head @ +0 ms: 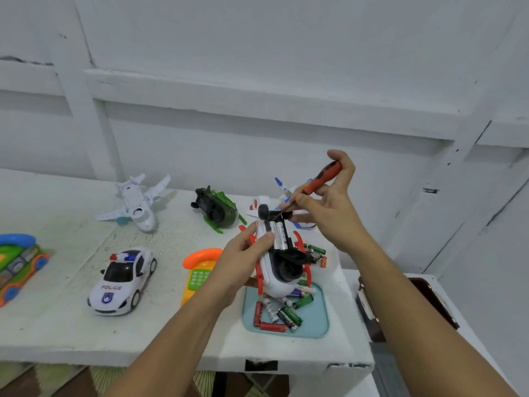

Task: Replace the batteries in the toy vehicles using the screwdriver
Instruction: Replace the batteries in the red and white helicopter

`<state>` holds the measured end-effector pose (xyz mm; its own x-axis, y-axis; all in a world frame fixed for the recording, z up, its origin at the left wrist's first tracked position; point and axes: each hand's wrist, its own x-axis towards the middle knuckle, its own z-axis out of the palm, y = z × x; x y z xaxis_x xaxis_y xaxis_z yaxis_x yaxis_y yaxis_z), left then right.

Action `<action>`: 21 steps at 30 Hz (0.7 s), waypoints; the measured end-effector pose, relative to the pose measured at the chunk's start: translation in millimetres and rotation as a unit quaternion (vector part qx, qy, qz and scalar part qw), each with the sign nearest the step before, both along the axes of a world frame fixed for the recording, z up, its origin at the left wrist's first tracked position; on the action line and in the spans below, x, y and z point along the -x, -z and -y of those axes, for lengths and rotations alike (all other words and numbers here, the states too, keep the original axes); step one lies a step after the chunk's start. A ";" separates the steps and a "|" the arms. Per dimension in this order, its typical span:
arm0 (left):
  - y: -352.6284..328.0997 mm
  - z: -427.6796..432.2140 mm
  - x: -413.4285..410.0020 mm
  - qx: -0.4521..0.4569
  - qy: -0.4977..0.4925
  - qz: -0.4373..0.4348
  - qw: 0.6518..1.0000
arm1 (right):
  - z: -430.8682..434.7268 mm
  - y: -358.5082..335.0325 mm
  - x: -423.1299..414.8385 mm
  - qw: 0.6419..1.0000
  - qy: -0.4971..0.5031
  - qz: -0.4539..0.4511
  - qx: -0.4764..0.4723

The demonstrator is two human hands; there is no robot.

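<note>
Head: glossy white toy (269, 267) (cylindrical batteries (278, 234))

Occlusion notes, head cam

I can't make out the screwdriver (322, 179) tip: dark on dark under the right hand (329, 207). Left hand (243, 262) covers half the toy phone (200, 267). The blue-white plane (283, 187) is mostly behind the right hand. White-red toy (274, 262) hides the tray's (320, 319) far side. Green toy (20, 262) is cropped at the left edge. Labels on the batteries (290, 315) are too small to read.
</note>
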<state>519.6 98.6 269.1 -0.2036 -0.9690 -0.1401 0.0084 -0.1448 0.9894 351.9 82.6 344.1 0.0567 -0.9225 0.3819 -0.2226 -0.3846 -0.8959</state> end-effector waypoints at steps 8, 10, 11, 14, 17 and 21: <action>-27.2 55.3 25.9 0.023 -0.005 0.098 0.995 | 58.4 0.6 33.8 0.995 0.003 0.075 -0.059; -30.1 66.3 30.4 0.021 0.000 0.116 0.993 | 68.8 2.4 39.8 0.994 0.008 0.088 -0.071; -31.5 70.3 32.5 0.025 0.004 0.128 0.991 | 73.0 3.8 42.8 0.993 0.009 0.094 -0.076; -32.3 81.9 37.8 0.036 0.007 0.169 0.985 | 82.4 8.8 51.2 0.988 0.015 0.121 -0.094; -33.6 91.3 41.7 0.042 0.008 0.199 0.979 | 89.6 14.8 58.6 0.982 0.015 0.152 -0.107; -32.8 105.3 46.0 0.044 0.019 0.241 0.969 | 98.1 19.3 66.8 0.977 0.018 0.175 -0.120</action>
